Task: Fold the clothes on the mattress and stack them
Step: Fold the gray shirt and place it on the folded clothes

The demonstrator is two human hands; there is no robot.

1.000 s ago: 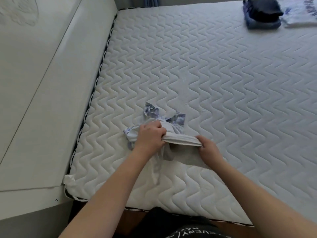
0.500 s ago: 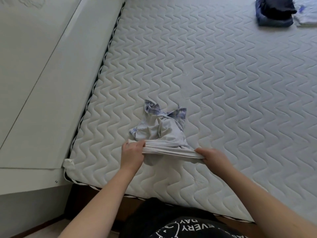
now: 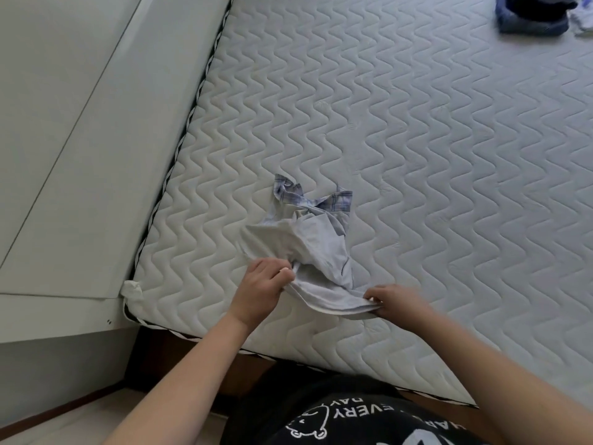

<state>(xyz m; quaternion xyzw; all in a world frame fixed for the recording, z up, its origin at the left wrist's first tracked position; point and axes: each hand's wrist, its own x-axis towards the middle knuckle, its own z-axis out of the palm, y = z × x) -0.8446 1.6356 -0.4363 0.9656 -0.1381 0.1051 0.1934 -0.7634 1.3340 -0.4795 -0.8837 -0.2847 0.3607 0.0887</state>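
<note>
My left hand (image 3: 263,285) and right hand (image 3: 393,301) each pinch the pale garment's (image 3: 316,252) hem (plaid collar beyond my hands) on the mattress (image 3: 417,155).

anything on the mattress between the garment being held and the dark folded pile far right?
Nothing. In the head view, only bare white quilted mattress lies between the pale grey garment with plaid trim and the dark folded pile.

Small pale grey-lilac garment (image 3: 317,252) with blue plaid trim at its far end, crumpled, lying near the front left corner of the white quilted mattress (image 3: 417,155); its near hem is stretched taut. Dark folded stack (image 3: 529,14) rests at the far right edge.
</note>
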